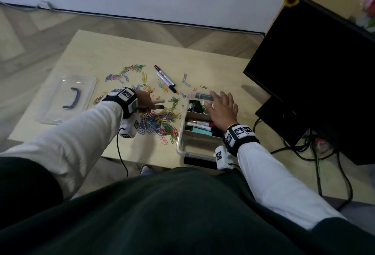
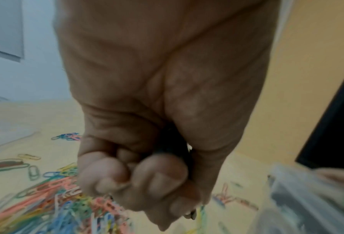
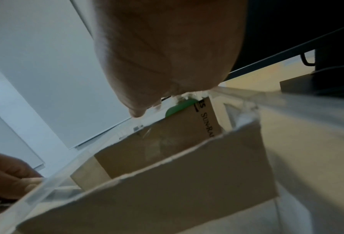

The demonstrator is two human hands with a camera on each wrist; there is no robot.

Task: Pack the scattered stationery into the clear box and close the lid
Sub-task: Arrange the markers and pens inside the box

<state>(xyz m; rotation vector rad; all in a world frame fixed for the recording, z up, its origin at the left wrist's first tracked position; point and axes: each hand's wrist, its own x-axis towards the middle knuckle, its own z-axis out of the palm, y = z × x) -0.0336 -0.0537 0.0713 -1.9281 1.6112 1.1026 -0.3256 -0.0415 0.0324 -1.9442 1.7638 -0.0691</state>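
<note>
The clear box (image 1: 179,133) stands at the table's right, with markers and other stationery between its cardboard dividers (image 1: 197,115). My right hand (image 1: 223,110) lies spread over its far end, fingers straight. In the right wrist view, my right hand's palm (image 3: 163,55) hangs above the box wall (image 3: 47,186) and a cardboard divider (image 3: 167,182). My left hand (image 1: 146,102) hovers over the heap of coloured paper clips (image 1: 160,123). Its curled fingers (image 2: 139,174) grip a dark object (image 2: 174,142), blurred and mostly hidden. Two markers (image 1: 165,78) lie further back.
The clear lid (image 1: 67,98) with a black handle lies flat at the table's left. A black monitor (image 1: 314,62) stands close to the right of the box, with cables (image 1: 304,149) on the floor beside it. More clips (image 1: 125,72) are strewn across the middle.
</note>
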